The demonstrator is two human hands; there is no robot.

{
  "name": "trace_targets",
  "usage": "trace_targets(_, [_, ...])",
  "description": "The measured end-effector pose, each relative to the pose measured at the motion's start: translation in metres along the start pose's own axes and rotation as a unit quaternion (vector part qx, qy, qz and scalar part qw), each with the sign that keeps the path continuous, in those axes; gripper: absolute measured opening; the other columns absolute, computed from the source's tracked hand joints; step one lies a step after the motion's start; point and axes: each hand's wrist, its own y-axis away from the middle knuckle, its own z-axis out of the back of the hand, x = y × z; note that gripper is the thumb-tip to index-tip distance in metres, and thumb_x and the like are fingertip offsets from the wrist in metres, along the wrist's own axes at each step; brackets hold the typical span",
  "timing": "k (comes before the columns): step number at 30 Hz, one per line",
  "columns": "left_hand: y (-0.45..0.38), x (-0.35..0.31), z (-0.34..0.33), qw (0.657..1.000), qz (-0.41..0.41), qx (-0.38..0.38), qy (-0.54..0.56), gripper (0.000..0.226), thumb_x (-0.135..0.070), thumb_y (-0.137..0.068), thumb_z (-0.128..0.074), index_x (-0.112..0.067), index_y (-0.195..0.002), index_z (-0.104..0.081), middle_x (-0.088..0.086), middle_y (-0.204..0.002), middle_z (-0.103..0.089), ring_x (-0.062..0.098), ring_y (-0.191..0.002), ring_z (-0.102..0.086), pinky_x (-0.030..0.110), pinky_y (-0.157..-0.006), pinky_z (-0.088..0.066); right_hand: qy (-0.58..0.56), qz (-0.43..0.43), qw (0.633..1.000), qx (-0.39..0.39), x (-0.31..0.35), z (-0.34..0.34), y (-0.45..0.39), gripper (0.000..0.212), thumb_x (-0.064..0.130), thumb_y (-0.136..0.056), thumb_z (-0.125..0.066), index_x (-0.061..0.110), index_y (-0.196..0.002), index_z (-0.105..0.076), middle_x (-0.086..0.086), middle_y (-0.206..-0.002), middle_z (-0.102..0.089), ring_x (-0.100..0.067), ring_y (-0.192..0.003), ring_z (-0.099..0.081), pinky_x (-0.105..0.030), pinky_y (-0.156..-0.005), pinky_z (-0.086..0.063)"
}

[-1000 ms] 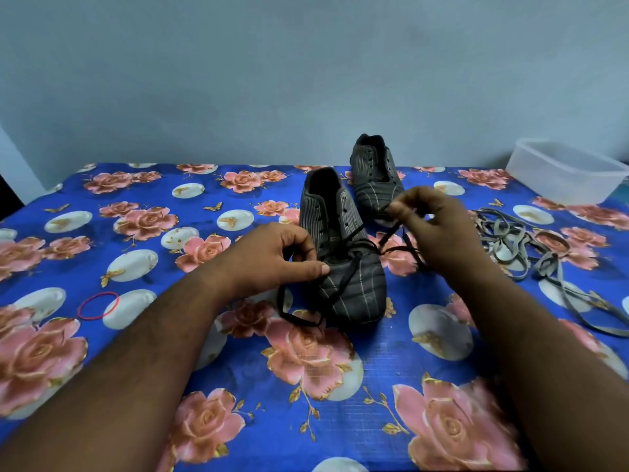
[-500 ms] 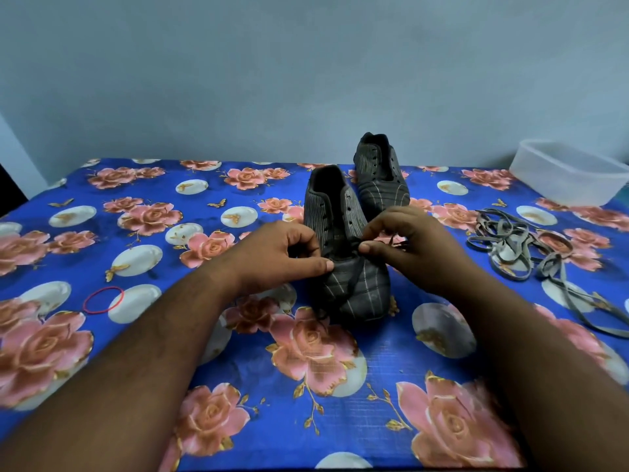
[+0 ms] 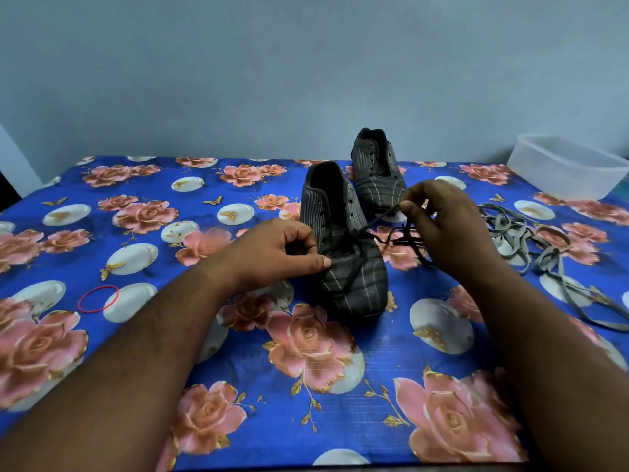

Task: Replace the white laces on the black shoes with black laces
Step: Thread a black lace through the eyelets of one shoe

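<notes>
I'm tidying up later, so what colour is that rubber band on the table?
Red; the rubber band shows in the head view.

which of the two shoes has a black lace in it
The nearer shoe, between the hands; the black lace runs from its eyelets. The farther shoe shows bare eyelets.

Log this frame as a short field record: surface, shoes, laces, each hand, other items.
surface: blue floral cloth
near shoe: upright, black lace threaded through its lower part
far shoe: upright behind it, no lace visible
left hand: thumb pressing on near shoe
right hand: pinches black lace, pulled up and to the right
old laces: loose grey-white heap, right side
other: red rubber band left; clear plastic tub far right
</notes>
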Motion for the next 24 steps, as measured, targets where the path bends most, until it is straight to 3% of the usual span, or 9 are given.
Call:
trace_targets(2, [0.0, 0.0, -0.001, 1.0, -0.004, -0.001, 0.001, 0.041, -0.06, -0.073, -0.071, -0.019, -0.076, -0.065, 0.0, -0.074, -0.064, 0.008, -0.066, -0.054, 0.037, -0.065, -0.048, -0.032, -0.001, 0.998, 0.048, 0.002, 0.001, 0.001, 0.016, 0.03, -0.097, -0.065, 0.018, -0.088, -0.067, 0.012, -0.08, -0.062, -0.004, -0.077, -0.052, -0.025, -0.068, -0.038])
trace_targets(5, [0.0, 0.0, -0.002, 1.0, -0.007, 0.001, 0.005, 0.044, -0.062, -0.072, -0.069, -0.019, -0.076, -0.064, 0.003, -0.076, -0.064, 0.008, -0.067, -0.054, 0.038, -0.065, -0.048, -0.09, 0.01, 0.993, 0.07, 0.011, -0.004, 0.005, 0.031, 0.042, -0.1, -0.058, 0.017, -0.086, -0.07, 0.002, -0.072, -0.067, -0.01, -0.071, -0.061, -0.035, -0.065, -0.046])
trace_targets(7, [0.0, 0.0, -0.002, 1.0, -0.007, 0.001, 0.002, 0.046, -0.063, -0.072, -0.067, -0.018, -0.076, -0.063, 0.003, -0.076, -0.063, 0.008, -0.066, -0.053, 0.037, -0.065, -0.047, -0.091, 0.017, 0.993, 0.069, 0.014, -0.012, 0.006, 0.019, 0.037, -0.099, -0.061, 0.022, -0.098, -0.073, 0.006, -0.076, -0.068, -0.011, -0.074, -0.061, -0.033, -0.065, -0.046])
trace_targets(9, [0.0, 0.0, -0.002, 1.0, -0.006, 0.003, 0.005, 0.046, -0.063, -0.073, -0.067, -0.018, -0.076, -0.063, 0.004, -0.076, -0.063, 0.008, -0.066, -0.053, 0.037, -0.065, -0.047, -0.048, 0.049, 0.994, 0.084, 0.016, -0.017, 0.008, 0.02, 0.045, -0.094, -0.063, 0.032, -0.106, -0.074, 0.015, -0.079, -0.067, -0.014, -0.08, -0.058, -0.032, -0.07, -0.044])
trace_targets(11, [0.0, -0.001, -0.001, 1.0, -0.005, 0.005, 0.01, 0.045, -0.061, -0.075, -0.069, -0.017, -0.077, -0.063, 0.006, -0.077, -0.063, 0.009, -0.067, -0.053, 0.038, -0.065, -0.046, -0.033, 0.073, 0.992, 0.101, 0.014, -0.019, 0.007, 0.025, 0.051, -0.089, -0.063, 0.035, -0.104, -0.076, 0.018, -0.077, -0.063, -0.018, -0.081, -0.055, -0.032, -0.073, -0.041])
trace_targets(14, [0.001, -0.001, -0.002, 1.0, -0.005, 0.003, 0.014, 0.038, -0.052, -0.083, -0.078, -0.017, -0.076, -0.063, 0.001, -0.076, -0.061, 0.006, -0.067, -0.051, 0.034, -0.065, -0.044, -0.029, 0.086, 0.991, 0.095, 0.015, -0.018, 0.006, 0.016, 0.047, -0.088, -0.066, 0.034, -0.091, -0.075, 0.018, -0.076, -0.061, -0.016, -0.079, -0.052, -0.029, -0.074, -0.035])
trace_targets(17, [0.001, -0.001, -0.003, 1.0, -0.004, 0.01, 0.011, 0.037, -0.048, -0.084, -0.078, -0.017, -0.075, -0.061, 0.001, -0.073, -0.059, 0.005, -0.065, -0.05, 0.029, -0.064, -0.043, -0.025, 0.08, 0.995, 0.05, 0.019, -0.016, 0.006, 0.009, 0.036, -0.092, -0.067, 0.028, -0.087, -0.07, 0.018, -0.076, -0.062, -0.007, -0.074, -0.055, -0.029, -0.07, -0.04])
trace_targets(21, [0.0, -0.001, -0.005, 1.0, 0.004, 0.013, 0.022, 0.047, -0.062, -0.076, -0.071, -0.016, -0.076, -0.06, 0.005, -0.073, -0.058, 0.008, -0.067, -0.05, 0.032, -0.064, -0.043, -0.075, -0.05, 0.988, -0.125, 0.003, 0.002, -0.002, 0.009, 0.03, -0.097, -0.065, 0.022, -0.093, -0.067, 0.013, -0.074, -0.063, -0.01, -0.068, -0.057, -0.029, -0.066, -0.044])
trace_targets(24, [0.0, -0.004, -0.005, 0.999, 0.013, 0.011, 0.051, 0.05, -0.061, -0.083, -0.072, -0.012, -0.077, -0.061, 0.008, -0.075, -0.056, 0.01, -0.07, -0.051, 0.036, -0.068, -0.043, -0.033, -0.112, 0.984, -0.133, -0.008, 0.01, -0.001, 0.008, 0.032, -0.098, -0.063, 0.028, -0.091, -0.063, 0.018, -0.071, -0.056, -0.01, -0.069, -0.053, -0.029, -0.066, -0.037])
